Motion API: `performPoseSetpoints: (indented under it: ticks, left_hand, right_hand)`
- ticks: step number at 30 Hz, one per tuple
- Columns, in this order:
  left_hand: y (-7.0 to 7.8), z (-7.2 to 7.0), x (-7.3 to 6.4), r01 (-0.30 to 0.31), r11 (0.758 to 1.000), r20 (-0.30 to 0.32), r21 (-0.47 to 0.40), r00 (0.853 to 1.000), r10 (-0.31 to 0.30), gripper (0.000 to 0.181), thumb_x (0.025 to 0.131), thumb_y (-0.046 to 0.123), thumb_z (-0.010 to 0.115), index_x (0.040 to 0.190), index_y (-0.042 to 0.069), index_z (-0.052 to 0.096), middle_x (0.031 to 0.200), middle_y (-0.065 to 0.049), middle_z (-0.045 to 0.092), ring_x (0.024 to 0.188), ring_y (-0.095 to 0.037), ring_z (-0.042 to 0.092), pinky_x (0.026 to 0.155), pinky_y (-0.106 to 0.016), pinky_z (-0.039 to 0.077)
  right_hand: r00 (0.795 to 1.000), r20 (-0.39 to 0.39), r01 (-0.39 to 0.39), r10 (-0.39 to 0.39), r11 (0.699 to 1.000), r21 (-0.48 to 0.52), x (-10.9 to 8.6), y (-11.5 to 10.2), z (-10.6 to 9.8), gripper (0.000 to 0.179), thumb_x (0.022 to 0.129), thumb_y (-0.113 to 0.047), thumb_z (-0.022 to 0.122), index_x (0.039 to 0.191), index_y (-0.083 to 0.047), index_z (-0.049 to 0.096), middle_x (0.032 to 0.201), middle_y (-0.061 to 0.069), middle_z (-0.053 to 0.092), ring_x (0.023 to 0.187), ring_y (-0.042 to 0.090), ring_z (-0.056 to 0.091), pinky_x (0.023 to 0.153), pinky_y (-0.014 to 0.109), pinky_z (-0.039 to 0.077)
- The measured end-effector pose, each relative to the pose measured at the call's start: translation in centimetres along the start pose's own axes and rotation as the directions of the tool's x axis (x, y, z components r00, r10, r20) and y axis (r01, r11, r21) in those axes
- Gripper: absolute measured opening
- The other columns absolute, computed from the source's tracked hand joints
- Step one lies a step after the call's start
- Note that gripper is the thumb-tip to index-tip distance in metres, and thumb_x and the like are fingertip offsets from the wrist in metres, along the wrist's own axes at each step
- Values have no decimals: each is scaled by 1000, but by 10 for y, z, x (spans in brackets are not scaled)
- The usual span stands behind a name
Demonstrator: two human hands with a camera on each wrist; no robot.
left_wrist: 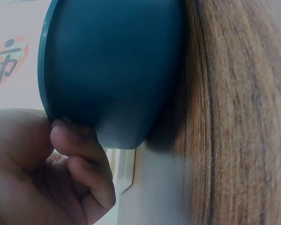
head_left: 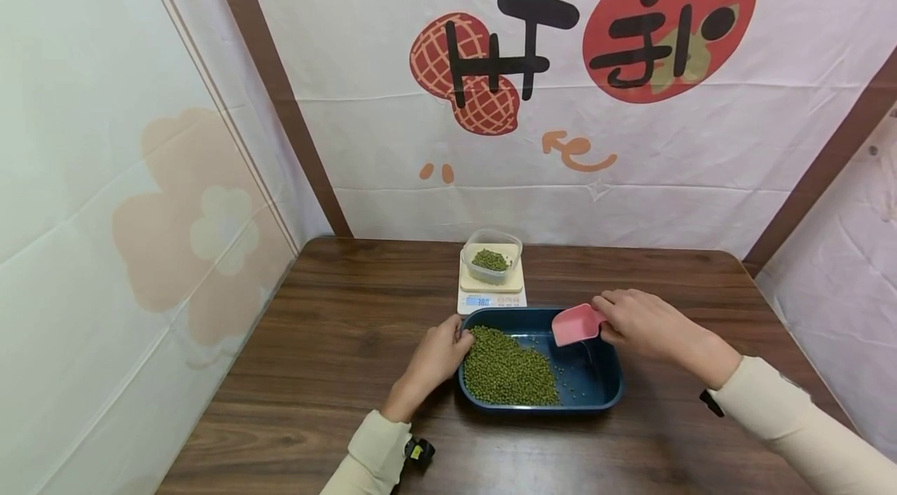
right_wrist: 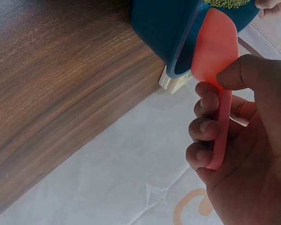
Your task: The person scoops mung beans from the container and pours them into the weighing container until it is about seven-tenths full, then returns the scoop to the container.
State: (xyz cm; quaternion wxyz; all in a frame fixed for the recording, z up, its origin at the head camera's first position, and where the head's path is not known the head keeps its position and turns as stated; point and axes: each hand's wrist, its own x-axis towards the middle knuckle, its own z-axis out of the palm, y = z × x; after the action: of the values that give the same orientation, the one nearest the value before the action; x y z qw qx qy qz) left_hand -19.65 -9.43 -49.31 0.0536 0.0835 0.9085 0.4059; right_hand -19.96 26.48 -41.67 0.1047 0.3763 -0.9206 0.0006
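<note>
A dark blue basin [head_left: 611,370] stands on the table, with green mung beans [head_left: 508,374] heaped in its left part and a few scattered to the right. My left hand [head_left: 437,355] grips the basin's left rim; in the left wrist view, the curled fingers [left_wrist: 91,180] show against its outer wall. Over the basin's right part is a pink scoop [head_left: 576,324], tilted, its handle held in my right hand [head_left: 641,328]. The right wrist view shows my fingers wrapped around that handle [right_wrist: 220,136] and the thumb pressing near its neck. Whether the scoop holds beans cannot be seen.
Behind the basin, a white kitchen scale [head_left: 471,282] reads about 38.0. On it sits a clear plastic container [head_left: 515,252] with some mung beans. The wooden table [head_left: 350,324] ends at a printed cloth wall [head_left: 378,129].
</note>
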Motion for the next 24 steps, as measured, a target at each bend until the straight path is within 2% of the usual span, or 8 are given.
performPoseSetpoints:
  ticks: [10,17,24]
  left_hand:
    - [0,0,0,-6,1000,0,13,1000,6,20,106,19,53,87,13,50,64,3,46,48,-11,46,48,-26,36]
    - [0,0,1,-6,999,-10,39,1000,6,21,105,20,53,85,13,48,64,3,45,50,-11,44,50,-26,35]
    - [-1,1,1,-4,1000,-8,25,1000,4,22,106,19,53,86,13,48,64,3,45,49,-11,45,49,-26,35]
  right_hand:
    - [1000,1,26,-26,999,-32,-4,-3,8,23,84,-12,82,104,-6,71,87,2,68,72,14,59,69,37,57]
    - [999,28,29,-29,999,-20,-4,-3,13,21,85,-12,81,103,-6,72,86,2,68,72,14,58,71,38,56]
    - [998,44,39,-38,999,-20,-5,-5,15,19,85,-11,79,102,-6,72,88,3,69,73,15,57,71,38,55]
